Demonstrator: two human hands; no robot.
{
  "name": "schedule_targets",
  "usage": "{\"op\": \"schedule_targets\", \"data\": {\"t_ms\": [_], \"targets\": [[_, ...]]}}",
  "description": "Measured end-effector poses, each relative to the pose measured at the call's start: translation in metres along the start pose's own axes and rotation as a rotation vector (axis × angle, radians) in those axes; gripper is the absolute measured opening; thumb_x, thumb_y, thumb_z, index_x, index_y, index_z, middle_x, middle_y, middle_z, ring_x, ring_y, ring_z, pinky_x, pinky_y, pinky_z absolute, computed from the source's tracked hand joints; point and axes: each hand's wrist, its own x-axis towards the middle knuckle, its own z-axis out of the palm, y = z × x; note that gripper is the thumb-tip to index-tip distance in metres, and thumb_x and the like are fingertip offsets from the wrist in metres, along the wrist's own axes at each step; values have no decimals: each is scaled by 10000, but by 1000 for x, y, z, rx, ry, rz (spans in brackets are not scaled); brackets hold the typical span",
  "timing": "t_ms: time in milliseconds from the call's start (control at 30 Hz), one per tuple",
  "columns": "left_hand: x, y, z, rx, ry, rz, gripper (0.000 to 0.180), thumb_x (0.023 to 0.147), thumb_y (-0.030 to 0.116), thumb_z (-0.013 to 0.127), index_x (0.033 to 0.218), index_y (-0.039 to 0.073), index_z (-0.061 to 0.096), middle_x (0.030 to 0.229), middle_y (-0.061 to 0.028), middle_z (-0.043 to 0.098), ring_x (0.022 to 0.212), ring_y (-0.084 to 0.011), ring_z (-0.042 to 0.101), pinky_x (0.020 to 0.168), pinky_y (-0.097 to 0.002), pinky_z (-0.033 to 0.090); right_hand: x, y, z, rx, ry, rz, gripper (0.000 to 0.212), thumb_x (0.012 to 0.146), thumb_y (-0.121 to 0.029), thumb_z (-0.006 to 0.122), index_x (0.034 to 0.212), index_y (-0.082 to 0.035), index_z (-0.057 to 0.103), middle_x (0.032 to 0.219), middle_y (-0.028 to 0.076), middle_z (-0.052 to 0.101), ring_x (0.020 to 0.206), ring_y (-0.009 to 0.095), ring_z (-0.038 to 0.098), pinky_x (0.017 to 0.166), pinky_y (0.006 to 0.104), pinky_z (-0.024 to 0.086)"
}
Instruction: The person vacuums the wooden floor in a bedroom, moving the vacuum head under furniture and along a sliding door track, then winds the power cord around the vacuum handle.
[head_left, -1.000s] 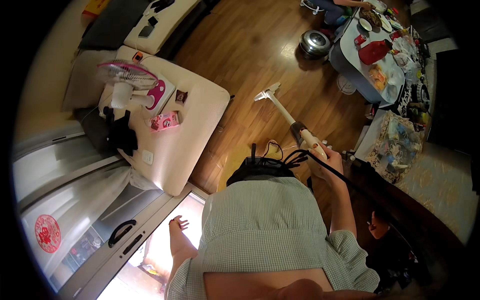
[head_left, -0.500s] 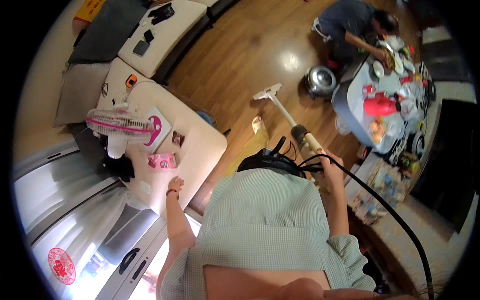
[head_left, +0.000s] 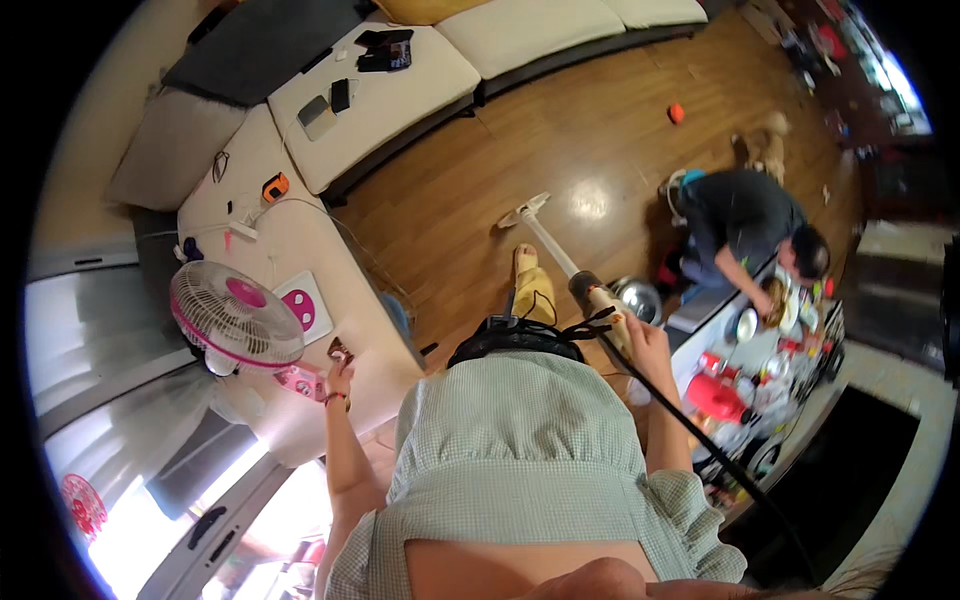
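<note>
My right hand [head_left: 648, 345] is closed round the handle of a white stick vacuum cleaner [head_left: 597, 300]. Its flat floor head [head_left: 524, 211] rests on the wooden floor ahead of my foot [head_left: 525, 258]. A black cable [head_left: 690, 425] runs past that hand toward the lower right. On the left, my left hand [head_left: 340, 378] reaches over the cream sofa [head_left: 390, 365], fingers apart and seemingly holding nothing. Just beyond its fingertips lies a small brown packet [head_left: 339, 349]. A pink pack [head_left: 298, 383] sits beside the hand, partly behind the fan [head_left: 240, 315].
A person [head_left: 745, 215] bends over a cluttered table [head_left: 680, 365] at the right, near a round metal pot [head_left: 636, 298]. An orange ball [head_left: 676, 113] lies on the floor. Phones [head_left: 340, 95], an orange gadget [head_left: 275, 187] and a cable are on the sofa.
My view has swung, bringing more of the far sofa and floor into sight. My left hand has come closer to the brown packet. My right hand still grips the vacuum cleaner.
</note>
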Motion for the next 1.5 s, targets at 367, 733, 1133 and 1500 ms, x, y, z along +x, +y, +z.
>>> {"op": "schedule_targets", "data": {"t_ms": [367, 733, 1133, 1500], "targets": [[-163, 30, 141, -410, -22, -883, 278, 838, 298, 423, 1045, 122, 486, 981, -90, 594, 860, -228, 555, 669, -375, 412, 244, -186, -3, -519, -538, -604, 381, 835, -372, 428, 985, -60, 587, 650, 138, 548, 595, 258, 536, 580, 335, 419], [-94, 89, 202, -727, 313, -958, 245, 816, 112, 457, 1050, 61, 509, 852, -108, 617, 703, -161, 580, 546, -254, 428, 350, -381, 138, -897, -721, -1071, 455, 861, -448, 316, 808, -117, 623, 680, 167, 575, 672, 341, 560, 630, 412, 446], [-39, 212, 294, -1002, 929, -948, 264, 820, 73, 444, 1058, -33, 484, 837, -118, 605, 760, -184, 597, 650, -255, 478, 440, -546, 292, -1435, -1061, -1236, 419, 771, -487, 425, 999, -188, 610, 822, 118, 614, 795, 265, 583, 699, 349, 448], [32, 440, 362, -1224, 665, -1287, 304, 825, 122, 447, 1108, 14, 469, 922, -116, 606, 781, -194, 608, 600, -281, 460, 467, -634, 421, -1657, -1210, -1878, 432, 711, -450, 462, 816, -72, 642, 715, 143, 606, 702, 299, 581, 662, 386, 457]]}}
